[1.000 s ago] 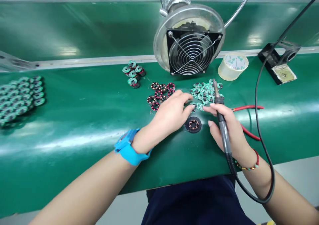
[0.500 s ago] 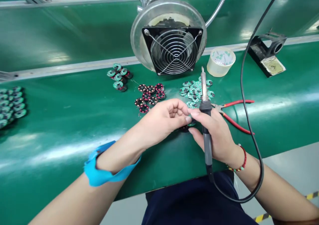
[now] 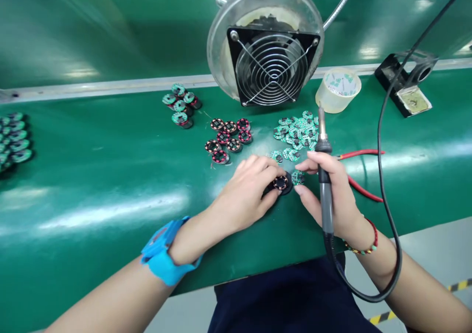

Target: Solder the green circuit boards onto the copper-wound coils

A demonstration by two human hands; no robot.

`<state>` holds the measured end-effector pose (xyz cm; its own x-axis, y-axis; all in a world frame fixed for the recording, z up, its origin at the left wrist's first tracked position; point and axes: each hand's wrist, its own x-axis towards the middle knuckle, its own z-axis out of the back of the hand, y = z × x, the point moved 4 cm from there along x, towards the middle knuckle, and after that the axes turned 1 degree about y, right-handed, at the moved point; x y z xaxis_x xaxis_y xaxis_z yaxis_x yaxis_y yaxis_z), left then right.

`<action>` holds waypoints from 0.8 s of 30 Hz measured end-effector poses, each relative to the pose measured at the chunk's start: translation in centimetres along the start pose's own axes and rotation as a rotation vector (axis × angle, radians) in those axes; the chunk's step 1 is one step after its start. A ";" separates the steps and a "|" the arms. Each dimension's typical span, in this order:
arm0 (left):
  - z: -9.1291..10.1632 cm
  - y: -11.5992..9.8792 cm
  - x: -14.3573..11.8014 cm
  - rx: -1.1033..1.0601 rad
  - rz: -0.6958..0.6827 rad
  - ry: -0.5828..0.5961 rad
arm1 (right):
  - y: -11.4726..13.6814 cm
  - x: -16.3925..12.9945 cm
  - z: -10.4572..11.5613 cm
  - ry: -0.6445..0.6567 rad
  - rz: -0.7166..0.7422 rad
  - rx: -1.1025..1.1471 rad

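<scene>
Green matting (image 3: 110, 175) covers a long assembly bench, with a fume fan (image 3: 271, 67) and a roll of clear tape (image 3: 337, 89) standing at the back of it. At the front edge the left hand (image 3: 247, 190) curls its fingers around a small black round holder (image 3: 280, 183) with a coil ring seated in it, pinning it to the mat. The right hand (image 3: 328, 195) grips a soldering iron (image 3: 323, 175) upright in the palm, tip pointing away, while its fingertips pinch a tiny green circuit board (image 3: 297, 177) just beside the holder. This looks like the placing step: the board seems about to be seated on the coil, which calls for careful alignment before the iron comes down. More boards (image 3: 295, 131), bare coils (image 3: 228, 138) and red-handled pliers (image 3: 363, 173) lie nearby.
</scene>
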<state>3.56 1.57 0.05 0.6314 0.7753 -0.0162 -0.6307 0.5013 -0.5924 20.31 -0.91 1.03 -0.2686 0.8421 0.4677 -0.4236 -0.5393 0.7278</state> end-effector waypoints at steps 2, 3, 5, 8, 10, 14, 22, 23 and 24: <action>-0.6 0.1 -0.2 -0.013 0.027 -0.064 | 0.3 0.0 -0.5 0.072 0.006 0.035; -0.8 0.1 -0.3 -0.020 0.043 -0.094 | 0.4 0.0 -0.8 0.106 0.007 0.056; -1.1 0.1 -0.5 -0.036 0.070 -0.140 | 0.5 0.1 -1.3 0.164 0.008 0.092; -1.1 0.1 -0.8 -0.065 0.077 -0.151 | 0.5 0.2 -2.0 0.226 0.003 0.104; -0.9 0.2 -0.9 -0.101 0.076 -0.138 | 0.4 0.3 -2.2 0.246 0.005 0.076; 0.0 0.8 -0.9 -0.151 0.072 -0.120 | 0.1 0.2 -2.0 0.226 -0.003 -0.030; 0.9 1.4 -0.6 -0.284 0.013 -0.099 | -0.4 0.1 -2.2 0.270 -0.072 -0.056; 0.9 1.4 -0.5 -0.319 0.008 -0.101 | -0.5 0.1 -2.3 0.277 -0.084 -0.052; 1.0 1.4 -0.5 -0.353 0.007 -0.102 | -0.5 0.1 -2.3 0.282 -0.087 -0.051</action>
<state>1.96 2.29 0.01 0.5685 0.8213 0.0488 -0.4288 0.3464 -0.8343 18.51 -0.53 -0.40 -0.4555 0.8568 0.2417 -0.4963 -0.4698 0.7300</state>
